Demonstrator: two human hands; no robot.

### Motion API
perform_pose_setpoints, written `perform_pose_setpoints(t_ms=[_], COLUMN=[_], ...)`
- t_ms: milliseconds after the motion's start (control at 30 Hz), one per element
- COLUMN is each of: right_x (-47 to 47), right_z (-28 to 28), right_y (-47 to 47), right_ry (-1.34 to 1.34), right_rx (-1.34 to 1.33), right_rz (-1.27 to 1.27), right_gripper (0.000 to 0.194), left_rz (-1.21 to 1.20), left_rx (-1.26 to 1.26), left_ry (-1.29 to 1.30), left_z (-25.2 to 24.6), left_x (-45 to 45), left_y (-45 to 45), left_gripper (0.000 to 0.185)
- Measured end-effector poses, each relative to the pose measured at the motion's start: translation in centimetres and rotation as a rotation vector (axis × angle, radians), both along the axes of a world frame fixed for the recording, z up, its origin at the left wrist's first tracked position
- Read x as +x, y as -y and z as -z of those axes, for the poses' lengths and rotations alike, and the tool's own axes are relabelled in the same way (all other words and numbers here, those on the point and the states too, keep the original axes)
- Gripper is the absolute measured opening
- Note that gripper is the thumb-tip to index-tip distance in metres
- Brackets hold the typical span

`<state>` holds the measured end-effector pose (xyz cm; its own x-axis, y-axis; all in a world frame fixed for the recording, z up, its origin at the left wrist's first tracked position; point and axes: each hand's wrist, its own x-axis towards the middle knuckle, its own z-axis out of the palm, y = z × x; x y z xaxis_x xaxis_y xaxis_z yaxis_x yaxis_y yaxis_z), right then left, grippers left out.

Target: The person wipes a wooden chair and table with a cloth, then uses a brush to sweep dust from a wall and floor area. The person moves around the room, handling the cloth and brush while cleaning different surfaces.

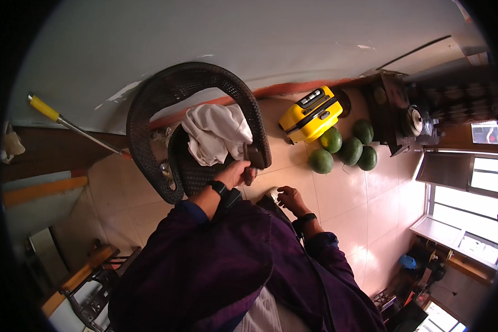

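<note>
A dark woven chair [199,72] with a curved back and arms stands before me against the wall. On its seat lies a crumpled white cloth [218,133], possibly a garment. My left hand [236,174], with a black watch at the wrist, is at the front end of the chair's right arm, fingers curled. Whether it grips the arm or something small is hidden. My right hand [292,200], with a dark band on the wrist, hangs above the floor beside a pale shoe [273,193]. Its fingers are loosely bent, and I see nothing in them.
A yellow suitcase [315,116] stands right of the chair, with several watermelons [350,151] on the tiled floor beside it. A yellow-gripped metal pole [81,129] leans at the left. Dark wooden furniture [386,108] stands near the windows [467,203].
</note>
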<state>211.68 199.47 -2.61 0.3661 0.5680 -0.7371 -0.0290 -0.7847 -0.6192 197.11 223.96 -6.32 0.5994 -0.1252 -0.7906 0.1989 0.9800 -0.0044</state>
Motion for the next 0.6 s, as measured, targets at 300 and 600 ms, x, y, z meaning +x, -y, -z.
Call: perform_pose_setpoints(t_ms=[300, 600], right_x=[1.2, 1.5], right_z=[-0.4, -0.5], right_y=[2.5, 3.5], right_ry=[0.006, 0.052], right_rx=[0.019, -0.013], right_rz=[-0.015, 0.012], right_gripper=[0.033, 0.041], left_rz=[0.351, 0.181], left_rx=[0.433, 0.732], left_ry=[-0.045, -0.036], left_z=[-9.2, -10.4], left_x=[-4.3, 2.0], left_y=[-0.6, 0.9], left_gripper=[0.026, 0.022])
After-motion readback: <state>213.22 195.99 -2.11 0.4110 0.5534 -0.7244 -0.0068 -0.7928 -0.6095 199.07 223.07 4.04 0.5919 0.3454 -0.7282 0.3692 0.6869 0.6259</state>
